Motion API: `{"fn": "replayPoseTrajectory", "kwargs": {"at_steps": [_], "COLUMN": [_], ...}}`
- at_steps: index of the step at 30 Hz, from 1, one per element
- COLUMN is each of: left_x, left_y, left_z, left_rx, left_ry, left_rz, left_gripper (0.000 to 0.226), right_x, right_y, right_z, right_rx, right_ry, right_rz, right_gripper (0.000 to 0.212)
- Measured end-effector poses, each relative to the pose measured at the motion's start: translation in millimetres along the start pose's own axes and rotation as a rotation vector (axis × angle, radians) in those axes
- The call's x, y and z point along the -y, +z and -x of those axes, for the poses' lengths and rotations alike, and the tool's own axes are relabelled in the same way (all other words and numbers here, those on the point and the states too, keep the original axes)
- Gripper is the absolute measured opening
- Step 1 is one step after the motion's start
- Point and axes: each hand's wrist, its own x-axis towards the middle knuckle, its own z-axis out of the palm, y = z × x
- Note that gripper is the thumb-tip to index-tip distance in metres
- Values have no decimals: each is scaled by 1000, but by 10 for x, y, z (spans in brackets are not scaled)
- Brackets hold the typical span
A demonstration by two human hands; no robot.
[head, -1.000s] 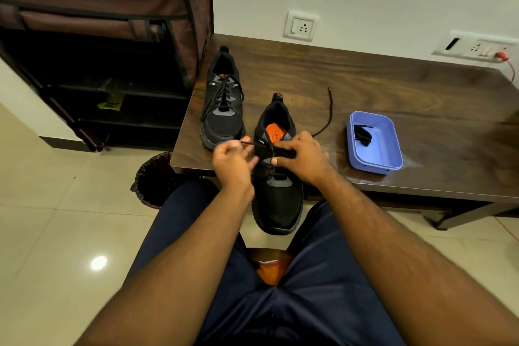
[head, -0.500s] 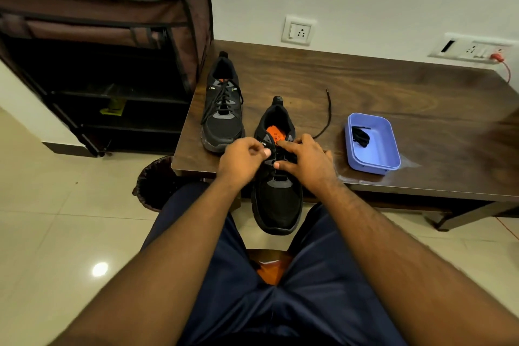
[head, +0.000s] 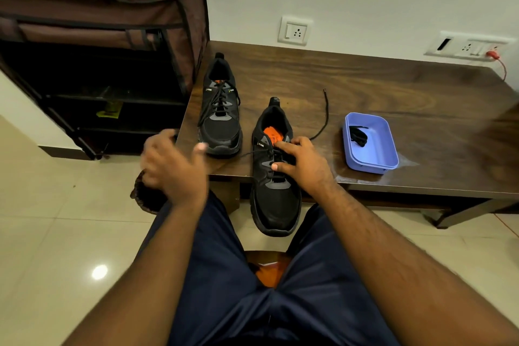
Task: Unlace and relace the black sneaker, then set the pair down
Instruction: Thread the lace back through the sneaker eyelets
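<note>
Over the counter (head: 365, 87) edge, right hand (head: 302, 161) pins the light, floppy sneaker (head: 273, 177); left hand (head: 174, 166) pinches its limp lace (head: 252, 152) (slippery, I'd guess).

Near sneaker (head: 273, 177): small pale logo on its side panel, just left of the right hand's fingertips (head: 276, 144); lettering too small to read. Orange insole (head: 273, 135): printed characters just beyond those fingertips, illegible. Far sneaker (head: 220, 109): two small marks flanking the laces, unreadable.
</note>
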Motion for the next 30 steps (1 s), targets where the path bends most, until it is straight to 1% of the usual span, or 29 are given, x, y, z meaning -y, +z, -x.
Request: {"fn": "replayPoseTrajectory", "kwargs": {"at_steps": [1, 2, 3, 4, 5, 6, 7, 8, 9, 11, 12, 14, 16, 19, 21, 24, 27, 30], "left_x": [-138, -270, -382, -479, -542, -593, -628, -645, -675, -752, -793, -843, -836, -757, -730, -735, -777, -779], "left_y": [50, 122, 208, 287, 370, 444, 524, 591, 629, 680, 686, 678, 637, 518, 385, 98, -183, -289], "left_z": [95, 174, 229, 271, 302, 324, 339, 344, 343, 326, 313, 291, 277, 270, 211, -29, -234, -288], "left_rx": [78, 225, 416, 606, 722, 743, 703, 644, 604, 553, 538, 494, 436, 388, 376, 375, 409, 421], "left_ry": [169, 244, 195, 55, -117, -260, -355, -412, -450, -553, -618, -718, -765, -784, -784, -736, -670, -620], "left_rz": [33, 86, 143, 203, 271, 331, 379, 421, 479, 667, 757, 921, 1080, 1248, 1347, 1509, 1569, 1548], "left_gripper": [31, 25, 31, 40, 47, 51, 53, 52, 44, 16, 7, 10, 11, 8, 10, 8, 12, 16], "right_x": [-2, -3, 2, -3, -21, -48, -56, -59, -47, -53, -62, -79, -94, -104, -109, -94, -80, -76], "right_y": [23, 46, 70, 99, 128, 163, 179, 190, 189, 197, 198, 197, 193, 178, 166, 157, 149, 134], "right_z": [5, 19, 39, 51, 63, 69, 79, 83, 83, 68, 62, 51, 32, 14, 27, 56, 103, 200], "right_rx": [-10, -30, -58, -93, -117, -132, -142, -147, -153, -158, -160, -146, -127, -115, -118, -116, -122, -94], "right_ry": [6, 17, 32, 41, 51, 54, 54, 54, 58, 62, 60, 62, 57, 87, 109, 122, 105, 117], "right_rz": [-35, -86, -147, -209, -260, -301, -325, -342, -353, -367, -361, -314, -279, -292, -308, -306, -258, -196], "right_gripper": [68, 75, 83, 89, 90, 88, 83, 79, 76, 73, 73, 74, 69, 63, 58, 52, 48, 47]}}
